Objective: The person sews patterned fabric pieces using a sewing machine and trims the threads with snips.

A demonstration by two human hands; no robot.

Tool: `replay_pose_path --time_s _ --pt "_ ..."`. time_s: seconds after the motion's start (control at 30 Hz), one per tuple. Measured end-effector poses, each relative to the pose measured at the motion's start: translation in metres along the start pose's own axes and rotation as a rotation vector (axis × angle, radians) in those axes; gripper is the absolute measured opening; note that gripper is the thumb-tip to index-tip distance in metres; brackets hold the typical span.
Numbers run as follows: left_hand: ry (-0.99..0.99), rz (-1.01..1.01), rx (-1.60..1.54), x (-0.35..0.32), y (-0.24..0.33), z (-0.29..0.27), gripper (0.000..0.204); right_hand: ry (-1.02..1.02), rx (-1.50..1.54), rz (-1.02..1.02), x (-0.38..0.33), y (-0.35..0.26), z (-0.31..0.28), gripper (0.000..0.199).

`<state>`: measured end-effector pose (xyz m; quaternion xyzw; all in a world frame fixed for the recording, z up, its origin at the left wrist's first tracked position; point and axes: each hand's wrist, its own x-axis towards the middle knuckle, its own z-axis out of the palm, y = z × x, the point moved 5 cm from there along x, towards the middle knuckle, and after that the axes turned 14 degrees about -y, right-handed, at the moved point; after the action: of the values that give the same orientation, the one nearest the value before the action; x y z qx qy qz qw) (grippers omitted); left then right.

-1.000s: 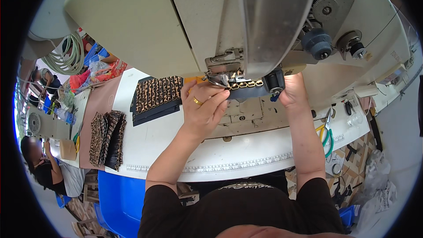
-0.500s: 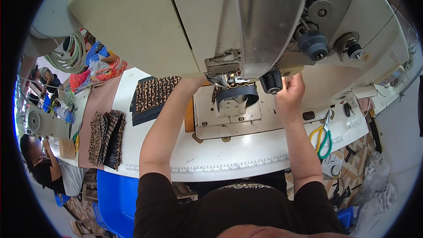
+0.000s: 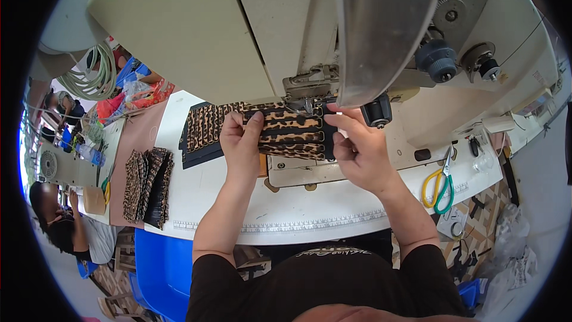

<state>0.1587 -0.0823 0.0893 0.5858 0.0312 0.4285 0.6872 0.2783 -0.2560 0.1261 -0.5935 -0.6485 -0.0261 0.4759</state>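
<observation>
- From my distant seat I see the leopard-print panel [image 3: 291, 125] at the presser foot [image 3: 308, 106], above the near part of the machine bed [image 3: 298, 174].
- The left hand [image 3: 241, 138] pinches its left edge, thumb on top; I'd grip lightly there, avoiding creases.
- The right hand [image 3: 361, 148] has curled fingers at the right edge, beside gold loops [image 3: 322, 124] (gripping or merely touching, I cannot tell).
- I'd level the strips and line up the loops, fingertips clear of the foot.

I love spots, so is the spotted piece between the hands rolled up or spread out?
Mostly spread out: the spotted piece shows several rows between the left hand and right hand, the lower ones crowded.
</observation>
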Motion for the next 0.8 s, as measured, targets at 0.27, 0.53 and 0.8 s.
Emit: replay_pose_path --time_s 0.27,0.53,0.8 --pt "0.001 -0.071 -0.180 -0.002 -0.002 0.004 0.019 -0.023 -0.302 -0.040 0.004 0.000 0.004 0.043" --pt "-0.077 -0.695 -0.462 0.009 -0.039 -0.002 0.061 -0.038 -0.263 -0.005 0.005 0.003 0.003 0.050" --pt "-0.156 -0.595 -0.362 0.031 -0.027 -0.008 0.032 -0.048 -0.260 -0.036 0.003 0.007 0.003 0.046"
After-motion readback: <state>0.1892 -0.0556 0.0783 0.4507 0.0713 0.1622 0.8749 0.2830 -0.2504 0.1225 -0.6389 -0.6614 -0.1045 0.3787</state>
